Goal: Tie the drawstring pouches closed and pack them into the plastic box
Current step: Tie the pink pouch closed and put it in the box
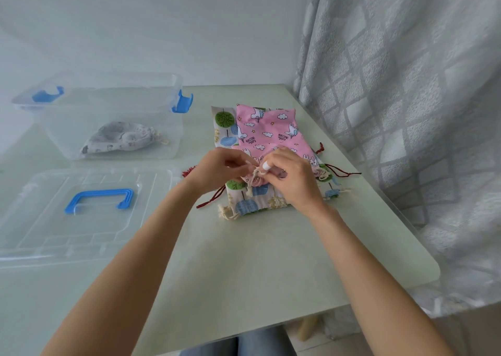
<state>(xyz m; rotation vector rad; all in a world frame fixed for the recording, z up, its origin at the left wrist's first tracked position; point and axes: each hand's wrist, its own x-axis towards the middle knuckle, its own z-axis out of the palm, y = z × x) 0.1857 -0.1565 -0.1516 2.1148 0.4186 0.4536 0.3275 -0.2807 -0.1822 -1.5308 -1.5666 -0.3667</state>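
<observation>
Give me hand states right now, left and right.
Left hand: pinching the cream drawstring of the pink pouch.
Right hand: pinching the same drawstring at the pouch's gathered mouth.

pale green table (pixel 244 260) fills most of the view, grey patterned curtain (pixel 406 84) hangs at 3 o'clock, plain white wall (pixel 135 30) at 12.

The pale green table (pixel 244 260) bears a clear plastic box (pixel 108 139), its lid (pixel 67 233), and stacked pouches (pixel 271 130).
</observation>
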